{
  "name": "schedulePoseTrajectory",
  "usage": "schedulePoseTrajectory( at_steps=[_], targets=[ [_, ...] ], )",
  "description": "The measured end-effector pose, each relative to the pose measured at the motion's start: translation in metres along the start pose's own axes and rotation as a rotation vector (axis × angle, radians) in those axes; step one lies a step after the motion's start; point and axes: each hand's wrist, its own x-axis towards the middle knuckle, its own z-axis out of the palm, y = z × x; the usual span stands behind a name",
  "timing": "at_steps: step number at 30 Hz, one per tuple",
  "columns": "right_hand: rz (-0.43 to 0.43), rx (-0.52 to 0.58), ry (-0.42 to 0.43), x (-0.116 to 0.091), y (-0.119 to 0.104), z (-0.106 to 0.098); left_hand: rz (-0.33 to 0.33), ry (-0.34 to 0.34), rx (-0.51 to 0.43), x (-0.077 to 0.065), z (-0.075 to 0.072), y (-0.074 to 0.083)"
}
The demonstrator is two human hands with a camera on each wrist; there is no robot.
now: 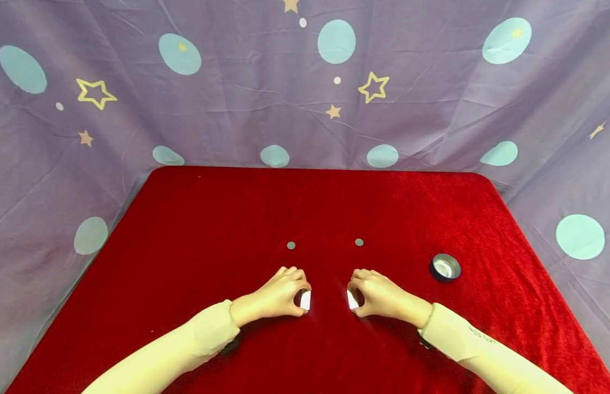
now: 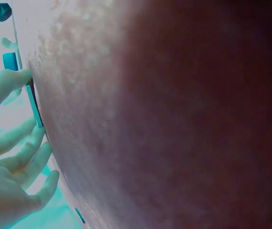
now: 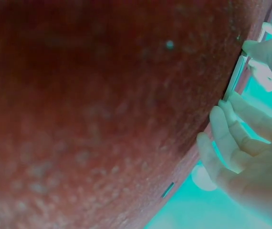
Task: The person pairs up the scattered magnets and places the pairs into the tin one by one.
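Near the middle of the red cloth, my left hand (image 1: 280, 294) pinches a small white flat piece (image 1: 306, 300) between thumb and fingertips. In the left wrist view this piece (image 2: 34, 105) shows as a thin edge down at the cloth. Opposite it, my right hand (image 1: 382, 294) pinches a similar white flat piece (image 1: 353, 299), its thin edge (image 3: 235, 76) showing low on the cloth in the right wrist view. A gap of red cloth lies between the two pieces. Beyond the hands lie two small grey discs, one on the left (image 1: 291, 245) and one on the right (image 1: 359, 242).
A round, dark-rimmed open container (image 1: 446, 267) stands to the right, past my right hand. The red cloth (image 1: 226, 219) covers the whole table. A purple curtain (image 1: 245, 82) with stars and dots hangs along the back and both sides.
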Motion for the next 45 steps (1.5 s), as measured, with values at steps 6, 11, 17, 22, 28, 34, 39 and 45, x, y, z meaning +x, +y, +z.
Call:
schedulePoseTrajectory(
  at_steps=[6,11,17,22,28,34,39,45],
  targets=[
    [0.005,-0.001,-0.013,0.001,-0.001,0.0,0.005,0.002,0.003,0.003,0.001,0.002],
    [0.005,-0.001,-0.017,0.002,-0.002,0.0,0.009,0.007,0.018,0.005,0.002,0.003],
    [0.018,-0.008,-0.042,0.004,-0.004,0.0,0.01,0.013,0.015,0.008,0.003,0.005],
    [0.02,-0.015,-0.042,0.005,-0.005,0.0,0.017,0.019,0.032,0.01,0.005,0.006],
    [0.018,-0.018,-0.045,0.007,-0.008,0.0,0.012,0.012,0.039,0.012,0.006,0.008],
    [0.015,-0.028,-0.047,0.009,-0.009,0.001,0.013,0.018,0.045,0.014,0.005,0.011],
    [0.018,-0.023,-0.045,0.011,-0.01,0.001,0.01,0.027,0.05,0.015,0.006,0.012],
    [0.037,-0.008,-0.067,0.013,-0.012,0.0,0.003,0.014,0.045,0.016,0.008,0.014]
  ],
)
